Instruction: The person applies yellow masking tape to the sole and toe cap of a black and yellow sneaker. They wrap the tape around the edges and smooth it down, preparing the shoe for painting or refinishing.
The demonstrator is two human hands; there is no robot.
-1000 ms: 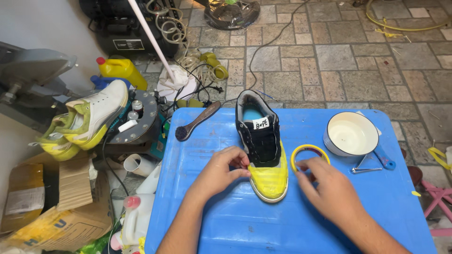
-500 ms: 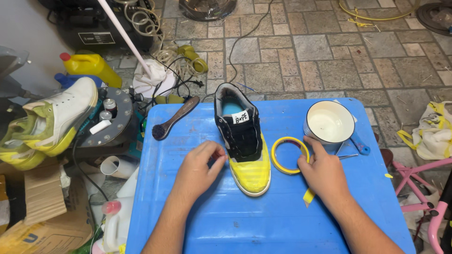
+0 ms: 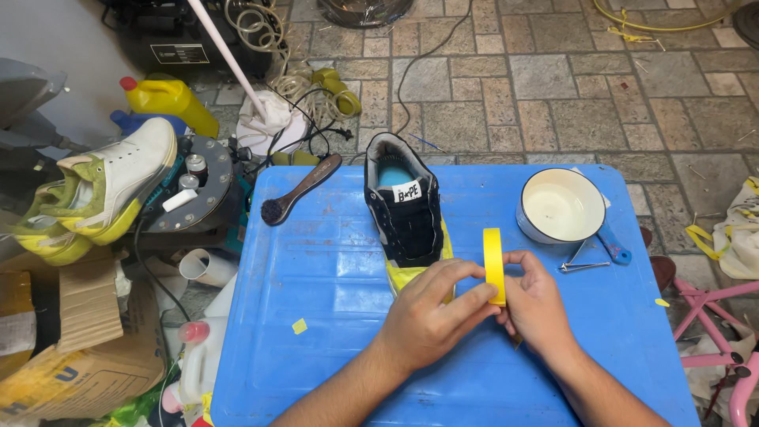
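Note:
A black sneaker (image 3: 405, 212) with its toe wrapped in yellow tape lies on the blue plastic table (image 3: 332, 269), toe toward me. Just right of the toe, a roll of yellow tape (image 3: 494, 265) stands on edge, lifted between both hands. My right hand (image 3: 538, 304) grips the roll from the right. My left hand (image 3: 439, 312) reaches across in front of the shoe's toe and pinches the roll's left side with thumb and fingers. A small yellow tape scrap (image 3: 300, 326) lies on the table at the left.
A white bowl (image 3: 560, 205) sits at the table's right with a blue-handled tool (image 3: 613, 247) and metal tweezers (image 3: 583, 266). A dark brush (image 3: 299, 190) lies at the back left. Left of the table are white-and-yellow shoes (image 3: 103, 194), a yellow bottle (image 3: 168, 99), cardboard boxes (image 3: 75, 332).
My right hand picked the tape roll up off the table and turned it on edge. My left hand left the shoe's side and came across to the roll.

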